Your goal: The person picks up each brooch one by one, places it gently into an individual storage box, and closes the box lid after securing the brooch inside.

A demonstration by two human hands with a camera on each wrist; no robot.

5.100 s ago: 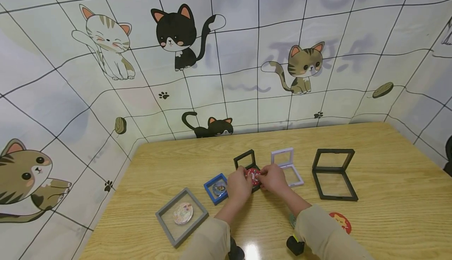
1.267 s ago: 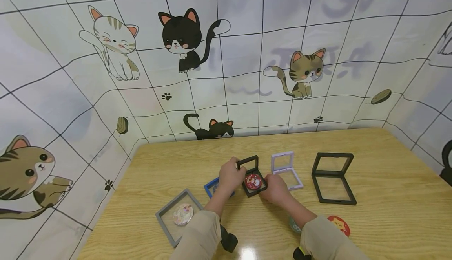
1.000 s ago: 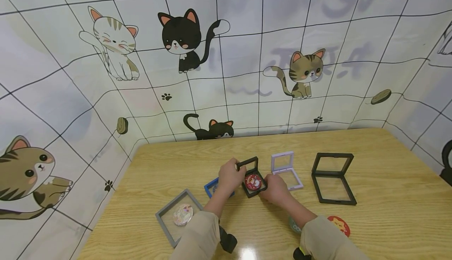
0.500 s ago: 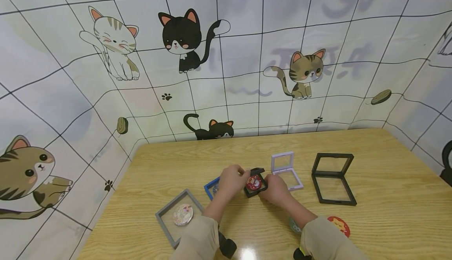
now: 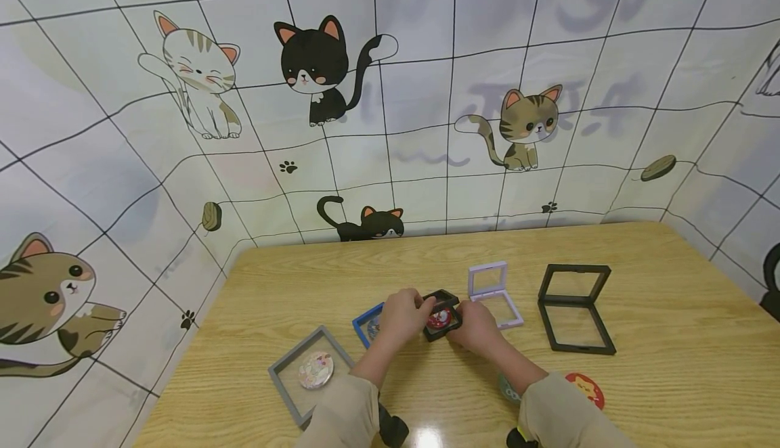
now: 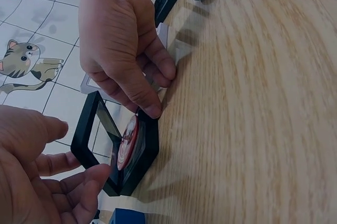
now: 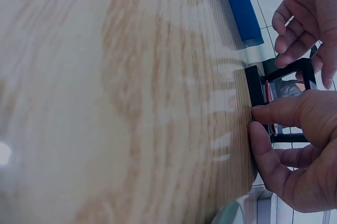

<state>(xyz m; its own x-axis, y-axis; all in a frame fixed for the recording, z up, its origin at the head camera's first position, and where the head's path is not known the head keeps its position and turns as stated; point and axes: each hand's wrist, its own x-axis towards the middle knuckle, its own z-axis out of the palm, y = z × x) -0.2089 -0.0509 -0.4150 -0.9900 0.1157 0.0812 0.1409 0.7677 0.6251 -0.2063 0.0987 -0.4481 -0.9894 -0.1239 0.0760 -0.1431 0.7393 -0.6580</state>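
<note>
A small black hinged display frame (image 5: 431, 333) holds a round red badge (image 5: 440, 319) in its base, its lid (image 5: 443, 294) tilted partway over the badge. In the left wrist view, the red badge (image 6: 128, 145) lies between base and slanted lid. My left hand (image 5: 403, 317) is at the lid's left side, thumb and fingers loosely spread at its edge. My right hand (image 5: 477, 326) pinches the base's near right corner; the right wrist view shows its thumb and index fingertip (image 7: 259, 112) on the black rim.
Left are a blue frame (image 5: 364, 317), partly behind my left hand, and a grey frame (image 5: 284, 390) with a pale badge (image 5: 316, 369). Right stand an open lilac frame (image 5: 514, 310) and a larger open black frame (image 5: 551, 329). A red badge (image 5: 586, 391) and a green one (image 5: 508, 390) lie nearer.
Earlier both hands held the red badge over the base; it then lay inside. My left hand gripped the upright lid and has since swung it down towards the badge. The right hand has stayed at the base.
</note>
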